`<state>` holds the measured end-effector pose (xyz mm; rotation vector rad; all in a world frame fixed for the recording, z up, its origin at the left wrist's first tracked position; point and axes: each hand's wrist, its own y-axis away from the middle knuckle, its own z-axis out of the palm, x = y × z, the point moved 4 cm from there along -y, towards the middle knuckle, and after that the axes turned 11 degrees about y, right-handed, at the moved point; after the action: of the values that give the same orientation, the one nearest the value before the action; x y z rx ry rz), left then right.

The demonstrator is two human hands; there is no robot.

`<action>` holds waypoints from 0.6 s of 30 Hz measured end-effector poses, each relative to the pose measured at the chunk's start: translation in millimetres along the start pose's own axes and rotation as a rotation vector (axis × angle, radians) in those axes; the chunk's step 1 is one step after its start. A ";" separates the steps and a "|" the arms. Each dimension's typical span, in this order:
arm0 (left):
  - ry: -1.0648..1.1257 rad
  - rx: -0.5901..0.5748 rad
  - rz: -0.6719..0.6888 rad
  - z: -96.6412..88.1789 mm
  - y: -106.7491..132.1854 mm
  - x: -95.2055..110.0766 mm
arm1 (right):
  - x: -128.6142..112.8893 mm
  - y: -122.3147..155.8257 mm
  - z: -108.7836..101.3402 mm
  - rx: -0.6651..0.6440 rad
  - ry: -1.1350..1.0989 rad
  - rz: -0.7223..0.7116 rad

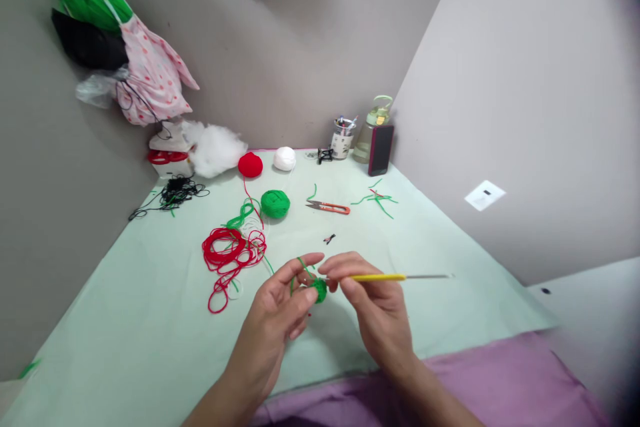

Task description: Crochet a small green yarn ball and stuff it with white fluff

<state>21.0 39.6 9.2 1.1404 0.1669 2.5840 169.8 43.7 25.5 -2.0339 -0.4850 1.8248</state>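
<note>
Plainly soft and near weightless, the green crochet piece (319, 291) sits pinched between thumb and fingers of the left hand (280, 310), just above the table (425, 247). The right hand (375, 307) is closed on the stiff crochet hook (385, 277) at its yellow sleeve; the piece looks squashy, so a light pinch by its edge suits it

Your visible parts, listed: your left hand (280, 310) and right hand (373, 310), both bare, with slim fingers and short, plain nails. Your left forearm (235, 387) and right forearm (430, 393) are likewise bare right down to the lower edge of the view. One mauve cloth (500, 380) lies across your lap, plain and softly creased; whether it is a garment you wear or a cover cannot be told.
</note>
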 end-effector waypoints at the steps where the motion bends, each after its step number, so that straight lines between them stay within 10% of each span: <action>1: -0.024 0.012 0.016 1.1 0.3 -1.2 | -0.7 0.9 1.4 0.002 0.053 -0.020; 8: 0.075 0.054 0.007 -1.3 -2.1 -6.9 | -9.7 17.9 2.8 -0.006 0.503 -0.332; 18: 0.077 -0.059 -0.046 -0.6 -0.9 -2.3 | 8.2 -0.5 -1.1 -0.018 -0.081 0.156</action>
<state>22.2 39.7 7.0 1.0056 0.1312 2.5759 171.7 48.0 18.7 -2.0684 -0.3744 2.0065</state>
